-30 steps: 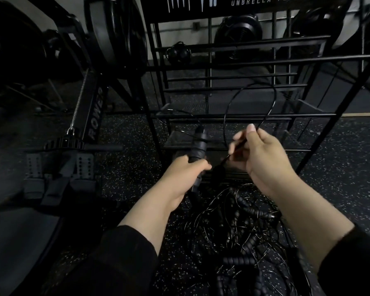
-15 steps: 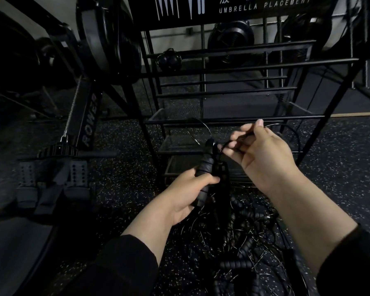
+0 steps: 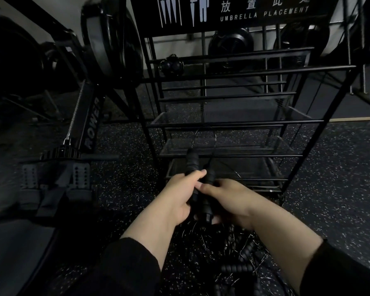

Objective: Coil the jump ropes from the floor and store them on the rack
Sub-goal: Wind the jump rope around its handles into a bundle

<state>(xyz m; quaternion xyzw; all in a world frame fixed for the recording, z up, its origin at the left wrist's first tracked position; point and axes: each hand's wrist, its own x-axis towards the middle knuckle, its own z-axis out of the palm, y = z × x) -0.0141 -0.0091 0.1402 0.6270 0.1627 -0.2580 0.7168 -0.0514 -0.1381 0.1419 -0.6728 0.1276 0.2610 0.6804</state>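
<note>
Black long sleeves point(image 3: 124, 265), bare forearms, bare hands.

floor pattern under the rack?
Black floor with small white speckles, under the rack; head view.

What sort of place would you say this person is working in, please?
Most likely a gym: a rowing machine marked ROWER stands at left, the floor is speckled rubber, and a tangle of jump ropes lies before a black wire rack.

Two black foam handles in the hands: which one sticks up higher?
The black foam jump-rope handle gripped by the left hand; the other black handle, by the right hand, sits lower.
</note>
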